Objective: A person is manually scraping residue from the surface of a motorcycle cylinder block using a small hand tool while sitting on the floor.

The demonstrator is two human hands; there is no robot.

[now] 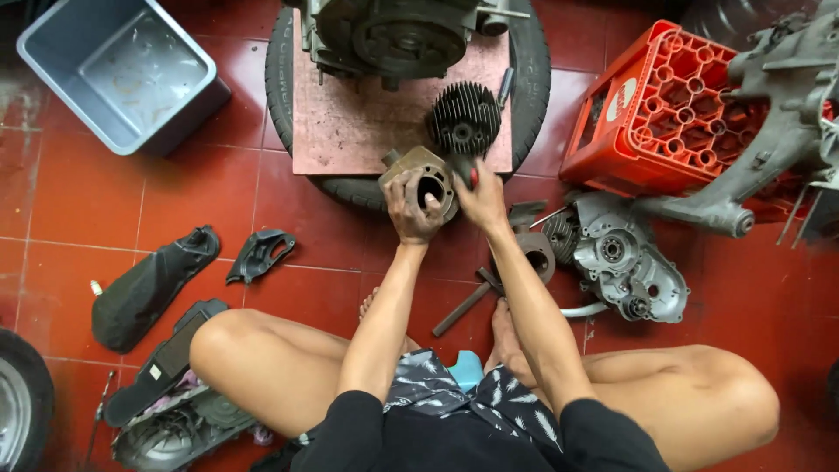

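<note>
One engine cylinder barrel [423, 177], tan-grey cast metal with a round open bore facing the camera, is held up just in front of the near edge of a pinkish board [350, 122] that lies on a tyre [535, 79] laid flat on the red tiled floor [105, 192]. The left hand [407, 212] is wrapped around the barrel's lower left side, fingers curled over its rim; the right hand [481, 199] is closed on a red-tipped tool [473, 177] at the barrel's right edge, though what kind of tool it is cannot be told. Handling, by judgement: the barrel looks heavy for its bulk, rigid throughout, possibly oily and so liable to slip; the outer body is the sound place for a grip, while the bore wall is best left untouched. Just beyond it on the board stands a black finned cylinder head [464, 118], and farther back an engine block [398, 35]. To the right lie a grey crankcase cover [625, 262], a red plastic crate [664, 114] and a large engine casing [778, 114] resting over the crate. To the left are a grey plastic tub [118, 70], a black rubber boot [149, 284] and a small black plastic piece [260, 253]. A metal rod [461, 308] lies on the floor between the person's bare feet.
</note>
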